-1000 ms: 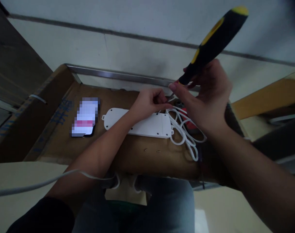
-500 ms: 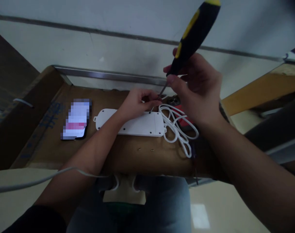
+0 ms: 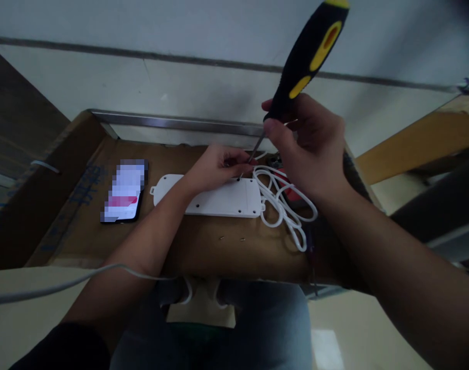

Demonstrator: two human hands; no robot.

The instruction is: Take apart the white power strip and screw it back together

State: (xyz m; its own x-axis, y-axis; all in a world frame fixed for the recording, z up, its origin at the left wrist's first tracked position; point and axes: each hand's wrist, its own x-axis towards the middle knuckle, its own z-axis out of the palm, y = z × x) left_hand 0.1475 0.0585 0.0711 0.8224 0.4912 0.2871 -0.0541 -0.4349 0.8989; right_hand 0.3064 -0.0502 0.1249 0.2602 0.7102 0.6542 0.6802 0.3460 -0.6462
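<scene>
A white power strip (image 3: 222,198) lies with its holed face up on brown cardboard. My right hand (image 3: 311,139) is closed around the lower handle of a black and yellow screwdriver (image 3: 309,56). Its shaft slants down to a hole near the strip's far right edge. There my left hand (image 3: 222,167) pinches the shaft between thumb and fingers, the wrist lying over the strip. A coiled white cable (image 3: 283,210) rests at the strip's right end. In front of the strip are two tiny screws, a left screw (image 3: 221,238) and a right screw (image 3: 242,239).
At the left lies a phone (image 3: 124,190) with a lit screen. A red and black phone (image 3: 290,190) is partly under the cable. Beside it, near the front edge, is a second thin screwdriver (image 3: 311,252). A white cord (image 3: 65,285) crosses my left forearm.
The screwdriver handle has turned about its axis, so its yellow inlays now face the other side. My right fingers have shifted with it. The left hand keeps its pinch; the view has moved slightly.
</scene>
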